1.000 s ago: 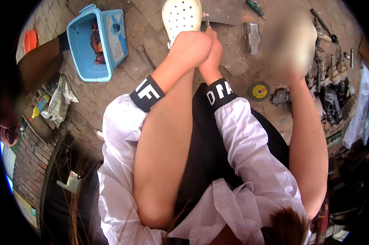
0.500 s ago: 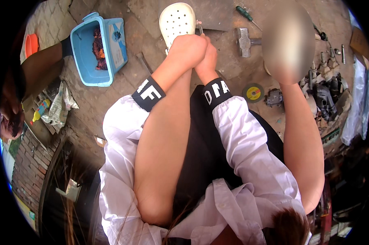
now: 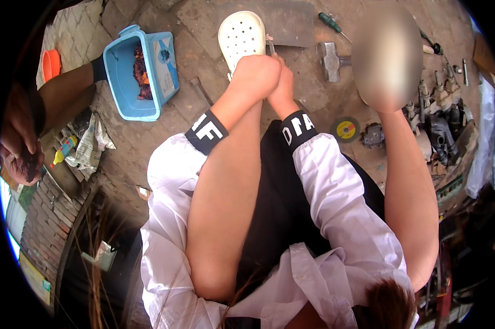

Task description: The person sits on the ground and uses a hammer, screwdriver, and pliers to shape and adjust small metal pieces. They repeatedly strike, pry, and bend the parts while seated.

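My left hand [image 3: 256,75] is closed, knuckles up, just past my left shin and below the cream clog [image 3: 242,34] on my left foot. Against its right side is my right hand [image 3: 282,90], also closed, with the fingers of both hands meeting. A thin metal piece [image 3: 271,48] with a small pinkish tip sticks up beyond the fingers beside the clog; the rest of it is hidden. What lies inside the left hand does not show. Behind the clog lies a flat dark metal plate [image 3: 294,24].
To the right lie a hammer [image 3: 329,62], a green-handled screwdriver [image 3: 329,22], a grinding disc [image 3: 346,130] and greasy metal parts [image 3: 436,129]. At left stand a blue tub [image 3: 132,104] with dark reddish scraps and an orange container [image 3: 51,64]. Another person's hand [image 3: 20,131] shows at far left.
The whole view has shifted, so the scene sits slightly lower and further right. Both my hands keep nearly the same closed grip beside the clog.
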Tool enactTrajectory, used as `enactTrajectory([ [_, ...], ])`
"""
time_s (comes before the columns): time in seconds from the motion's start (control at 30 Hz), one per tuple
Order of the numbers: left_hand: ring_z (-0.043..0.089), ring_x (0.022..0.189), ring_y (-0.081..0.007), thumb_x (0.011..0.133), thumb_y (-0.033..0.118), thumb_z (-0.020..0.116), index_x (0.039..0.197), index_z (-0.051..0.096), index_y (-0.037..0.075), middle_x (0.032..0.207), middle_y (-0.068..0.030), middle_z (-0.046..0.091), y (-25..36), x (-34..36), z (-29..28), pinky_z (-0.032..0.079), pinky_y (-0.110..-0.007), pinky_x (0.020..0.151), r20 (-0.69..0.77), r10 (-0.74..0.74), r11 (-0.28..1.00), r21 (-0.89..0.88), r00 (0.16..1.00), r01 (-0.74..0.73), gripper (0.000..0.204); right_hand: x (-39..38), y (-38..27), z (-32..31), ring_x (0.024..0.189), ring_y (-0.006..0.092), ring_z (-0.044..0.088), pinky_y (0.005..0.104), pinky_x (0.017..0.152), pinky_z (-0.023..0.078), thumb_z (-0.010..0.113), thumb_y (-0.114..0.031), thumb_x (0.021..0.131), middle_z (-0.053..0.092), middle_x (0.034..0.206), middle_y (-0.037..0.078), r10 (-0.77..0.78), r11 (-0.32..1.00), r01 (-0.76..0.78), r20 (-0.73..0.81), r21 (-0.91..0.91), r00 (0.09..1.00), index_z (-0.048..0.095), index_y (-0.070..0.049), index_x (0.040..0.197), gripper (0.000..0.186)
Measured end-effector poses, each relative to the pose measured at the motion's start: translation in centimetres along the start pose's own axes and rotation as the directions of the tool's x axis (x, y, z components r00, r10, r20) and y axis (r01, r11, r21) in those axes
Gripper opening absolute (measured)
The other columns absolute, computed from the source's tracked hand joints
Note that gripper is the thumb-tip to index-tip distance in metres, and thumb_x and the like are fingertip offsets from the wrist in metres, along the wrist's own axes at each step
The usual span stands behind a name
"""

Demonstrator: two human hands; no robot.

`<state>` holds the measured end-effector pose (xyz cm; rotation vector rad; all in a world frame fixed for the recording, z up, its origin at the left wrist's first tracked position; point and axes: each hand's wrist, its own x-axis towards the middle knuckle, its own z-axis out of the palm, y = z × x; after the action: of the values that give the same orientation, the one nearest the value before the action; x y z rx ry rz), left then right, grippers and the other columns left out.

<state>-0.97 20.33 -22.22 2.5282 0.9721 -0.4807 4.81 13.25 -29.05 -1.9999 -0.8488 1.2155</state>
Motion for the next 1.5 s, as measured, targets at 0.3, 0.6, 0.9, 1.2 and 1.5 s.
enactTrajectory([
  [0.3, 0.063, 0.056, -0.0293, 0.083, 0.014, 0.052, 0.085, 0.064, 0.001, 0.059, -0.0122, 0.062, -0.2, 0.0, 0.6, 0.048, -0.040, 0.049, -0.065, -0.011, 1.000, 0.007, 0.998, 0.011, 0.017, -0.1, -0.2, 0.2, 0.088, 0.0443, 0.060, 0.0461, 0.075, 0.047, 0.047, -0.036, 0.090, 0.063, 0.087, 0.027, -0.054, 0.999, 0.054, -0.061, -0.006, 0.997, 0.051, 0.002, 0.092, 0.038],
  [0.6, 0.062, 0.052, -0.0279, 0.083, 0.014, 0.053, 0.090, 0.064, 0.001, 0.057, -0.0118, 0.061, -0.3, -0.4, 1.1, 0.047, -0.040, 0.046, -0.068, 0.005, 0.999, 0.036, 0.998, -0.003, 0.019, -0.4, 0.0, 0.4, 0.090, 0.0435, 0.060, 0.0446, 0.075, 0.047, 0.054, -0.034, 0.086, 0.063, 0.089, 0.028, -0.045, 0.999, 0.046, -0.049, 0.022, 0.998, 0.052, 0.003, 0.092, 0.038],
  [0.9, 0.064, 0.058, -0.0286, 0.079, 0.011, 0.054, 0.084, 0.064, 0.001, 0.062, -0.0124, 0.063, -0.3, -0.3, 1.1, 0.049, -0.039, 0.050, -0.054, -0.036, 0.999, -0.007, 0.998, 0.035, 0.015, -0.1, 0.0, 0.5, 0.090, 0.0430, 0.060, 0.0435, 0.076, 0.047, 0.055, -0.034, 0.085, 0.063, 0.090, 0.027, -0.047, 0.993, 0.051, -0.040, 0.107, 0.998, 0.053, 0.002, 0.092, 0.036],
  [1.2, 0.062, 0.057, -0.0295, 0.083, 0.014, 0.052, 0.098, 0.064, 0.002, 0.062, -0.0129, 0.062, -0.3, -0.3, 1.1, 0.048, -0.041, 0.049, -0.036, -0.033, 0.999, 0.007, 0.999, 0.034, 0.023, 0.0, 0.4, 0.2, 0.089, 0.0416, 0.061, 0.0429, 0.075, 0.047, 0.056, -0.032, 0.085, 0.063, 0.090, 0.026, -0.115, 0.990, 0.118, -0.040, 0.080, 0.993, 0.053, 0.001, 0.089, 0.034],
  [1.5, 0.063, 0.057, -0.0293, 0.083, 0.015, 0.051, 0.094, 0.064, 0.002, 0.063, -0.0128, 0.062, -0.5, -0.6, 1.2, 0.049, -0.041, 0.050, -0.052, -0.035, 0.999, -0.029, 0.998, 0.034, 0.021, -0.7, -0.6, 0.4, 0.089, 0.0404, 0.061, 0.0425, 0.075, 0.047, 0.057, -0.034, 0.085, 0.064, 0.090, 0.025, 0.016, 0.996, -0.012, -0.038, 0.087, 0.999, 0.053, 0.002, 0.090, 0.036],
])
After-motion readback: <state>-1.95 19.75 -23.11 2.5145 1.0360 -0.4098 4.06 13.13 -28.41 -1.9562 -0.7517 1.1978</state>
